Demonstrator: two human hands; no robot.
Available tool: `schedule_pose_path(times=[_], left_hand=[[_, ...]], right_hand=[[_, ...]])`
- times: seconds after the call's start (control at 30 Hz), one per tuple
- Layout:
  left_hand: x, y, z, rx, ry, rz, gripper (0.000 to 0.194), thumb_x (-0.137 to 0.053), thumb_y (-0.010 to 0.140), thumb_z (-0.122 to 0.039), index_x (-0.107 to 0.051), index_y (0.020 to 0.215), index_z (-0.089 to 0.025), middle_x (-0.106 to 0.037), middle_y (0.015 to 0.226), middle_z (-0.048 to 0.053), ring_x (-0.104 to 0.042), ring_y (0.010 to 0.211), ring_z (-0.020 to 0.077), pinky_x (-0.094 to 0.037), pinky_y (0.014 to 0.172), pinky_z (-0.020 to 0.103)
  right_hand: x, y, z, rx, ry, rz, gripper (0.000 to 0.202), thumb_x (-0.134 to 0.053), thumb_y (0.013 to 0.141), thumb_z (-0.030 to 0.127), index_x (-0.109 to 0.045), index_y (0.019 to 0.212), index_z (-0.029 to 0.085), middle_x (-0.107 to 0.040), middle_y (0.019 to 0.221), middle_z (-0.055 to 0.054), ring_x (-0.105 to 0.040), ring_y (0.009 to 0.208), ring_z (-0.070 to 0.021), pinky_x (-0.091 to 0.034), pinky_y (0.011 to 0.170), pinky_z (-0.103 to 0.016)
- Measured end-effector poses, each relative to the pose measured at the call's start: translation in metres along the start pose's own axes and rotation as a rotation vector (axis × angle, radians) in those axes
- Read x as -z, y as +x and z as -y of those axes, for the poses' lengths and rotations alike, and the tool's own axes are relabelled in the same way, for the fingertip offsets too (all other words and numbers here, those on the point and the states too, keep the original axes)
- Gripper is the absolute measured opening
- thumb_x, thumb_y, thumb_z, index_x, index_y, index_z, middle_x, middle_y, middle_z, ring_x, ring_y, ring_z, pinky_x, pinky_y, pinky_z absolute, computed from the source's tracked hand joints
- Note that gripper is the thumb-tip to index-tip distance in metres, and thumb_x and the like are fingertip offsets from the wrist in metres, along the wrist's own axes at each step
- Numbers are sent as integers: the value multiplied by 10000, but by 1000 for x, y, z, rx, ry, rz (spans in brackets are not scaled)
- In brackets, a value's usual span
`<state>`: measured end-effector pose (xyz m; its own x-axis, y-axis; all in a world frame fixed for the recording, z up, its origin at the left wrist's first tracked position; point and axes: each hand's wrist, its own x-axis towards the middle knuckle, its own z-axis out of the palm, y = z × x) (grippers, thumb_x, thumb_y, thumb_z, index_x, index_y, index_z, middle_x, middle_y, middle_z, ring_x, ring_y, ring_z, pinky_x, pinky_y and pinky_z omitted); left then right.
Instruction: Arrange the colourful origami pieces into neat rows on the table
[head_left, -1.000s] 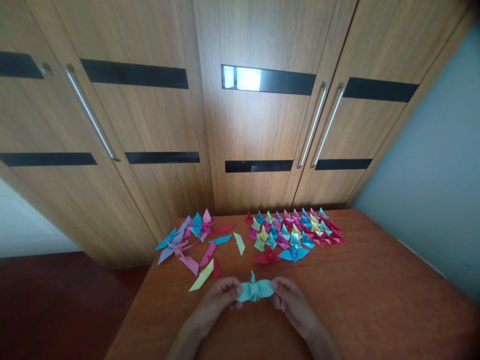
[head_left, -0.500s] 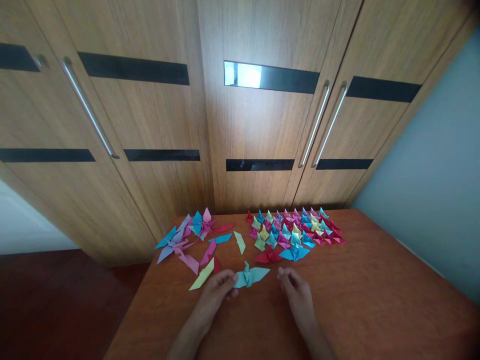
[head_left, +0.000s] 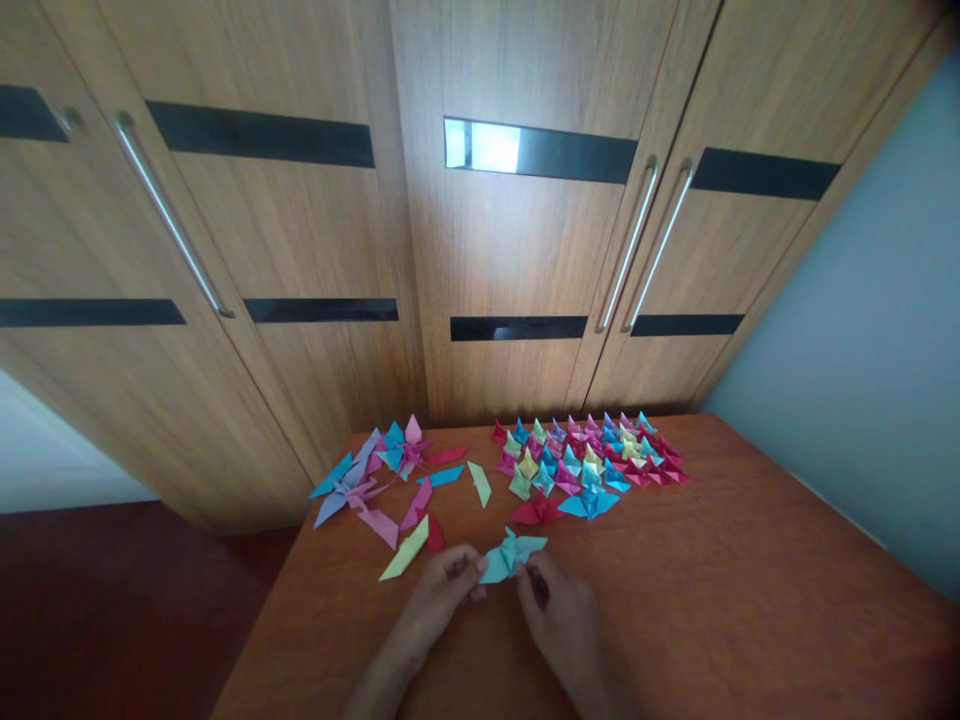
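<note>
Turquoise paper crane [head_left: 498, 568], wings spread, is held over the brown table [head_left: 750, 590] — the left hand [head_left: 442, 592] pinches one wing, the right hand [head_left: 564, 608] has fingertips at its near side, whether pinching I cannot tell. Beyond lie loose folded pieces [head_left: 406, 549], left, and clustered small cranes [head_left: 568, 482], right — then a wooden wardrobe [head_left: 322, 240].

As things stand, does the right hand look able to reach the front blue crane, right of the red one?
Probably yes: I see nothing standing between the right hand and the blue crane, though its fingers are at the mint crane and would likely need to leave it.
</note>
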<state>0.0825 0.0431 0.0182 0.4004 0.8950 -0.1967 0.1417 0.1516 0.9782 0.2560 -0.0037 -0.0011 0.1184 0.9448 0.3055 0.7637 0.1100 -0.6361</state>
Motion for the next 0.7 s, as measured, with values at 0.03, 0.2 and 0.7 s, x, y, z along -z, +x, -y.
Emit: schedule_pose_path(times=[0.03, 0.2, 0.7], left_hand=[[0, 0, 0, -3, 2, -1, 391, -528, 781, -544, -556, 678, -168, -571, 602, -21, -489, 586, 125, -355, 570, 216], [-2, -1, 0, 6, -21, -10, 367, -519, 798, -515, -552, 689, -166, -569, 592, -19, -488, 576, 123, -339, 556, 216], [-2, 3, 6, 16, -17, -10, 364, -525, 787, -509, -584, 723, -155, -601, 620, -1, -505, 583, 126, -343, 551, 219]], right_hand=[[3, 0, -3, -1, -32, -7, 233, -438, 882, 342, -558, 720, 225, -619, 649, -15, -567, 573, -152, -329, 548, -240], [29, 1, -37, -25, -184, -132, 273, -420, 891, 388, -580, 758, 211, -620, 644, -33, -562, 548, -151, -335, 541, -239], [93, 36, -156, -271, -574, -192, 225, -478, 869, 365, -633, 951, 225, -681, 781, -31, -592, 593, -126, -256, 481, -210]])
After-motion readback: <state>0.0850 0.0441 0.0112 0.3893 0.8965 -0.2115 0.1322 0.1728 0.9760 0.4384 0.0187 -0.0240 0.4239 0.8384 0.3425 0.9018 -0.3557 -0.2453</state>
